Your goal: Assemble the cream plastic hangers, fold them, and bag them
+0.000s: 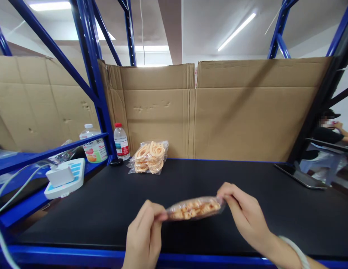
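Note:
A clear plastic bag of pale, curled snack pieces [194, 208] is stretched between my two hands above the black tabletop. My left hand [145, 228] pinches its left end, thumb and fingers closed. At the opposite end, my right hand [242, 213] pinches the bag's upper right corner. The bag hangs roughly level, slightly higher on the right. Farther back, against the cardboard, another clear bag of stacked spiral snack pieces [149, 157] lies on the table, apart from both hands.
A red-capped water bottle [121, 142] and a larger labelled bottle [94, 145] stand at the back left. A power strip [65, 178] with a white plug and cable sits left. A dark tablet [299, 175] lies back right. Cardboard panels [255, 123] wall the back. Another person [328, 129] is far right.

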`<state>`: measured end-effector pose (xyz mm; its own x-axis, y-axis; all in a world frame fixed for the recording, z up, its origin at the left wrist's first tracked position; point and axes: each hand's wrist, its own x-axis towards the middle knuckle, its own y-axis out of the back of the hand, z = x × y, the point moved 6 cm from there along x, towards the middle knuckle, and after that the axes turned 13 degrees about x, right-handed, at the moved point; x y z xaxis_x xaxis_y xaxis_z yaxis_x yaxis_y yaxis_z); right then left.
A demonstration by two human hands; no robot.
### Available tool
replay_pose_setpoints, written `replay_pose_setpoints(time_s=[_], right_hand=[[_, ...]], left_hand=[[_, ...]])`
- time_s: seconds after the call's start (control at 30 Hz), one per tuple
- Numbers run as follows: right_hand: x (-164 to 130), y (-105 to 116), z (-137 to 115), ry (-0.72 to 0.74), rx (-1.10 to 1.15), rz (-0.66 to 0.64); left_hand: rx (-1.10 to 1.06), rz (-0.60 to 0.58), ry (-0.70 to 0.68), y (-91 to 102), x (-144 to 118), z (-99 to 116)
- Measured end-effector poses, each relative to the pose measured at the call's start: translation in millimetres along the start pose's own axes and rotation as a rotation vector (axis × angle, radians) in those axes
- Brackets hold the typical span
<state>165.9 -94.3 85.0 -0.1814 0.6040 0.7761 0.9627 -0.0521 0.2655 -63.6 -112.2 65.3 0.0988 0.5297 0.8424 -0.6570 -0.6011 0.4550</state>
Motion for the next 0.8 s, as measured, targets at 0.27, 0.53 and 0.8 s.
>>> replay_pose_setpoints(time_s=[0.27, 0.53, 0.8], right_hand=[[87.1, -55.4, 63.6, -0.247, 0.309, 0.003], [152.0, -110.9, 119.6, -0.472, 0.459, 0.084], [233.6, -148.7, 167.1, -0.737, 0.495, 0.196]], left_hand=[[-0.013, -0.212, 0.299, -7.3, 55.9, -84.6], [0.023, -0.145, 0.41, -12.1, 119.9, -174.4], [0.194, 0.012, 0.534, -30.8, 215.1, -242.2]])
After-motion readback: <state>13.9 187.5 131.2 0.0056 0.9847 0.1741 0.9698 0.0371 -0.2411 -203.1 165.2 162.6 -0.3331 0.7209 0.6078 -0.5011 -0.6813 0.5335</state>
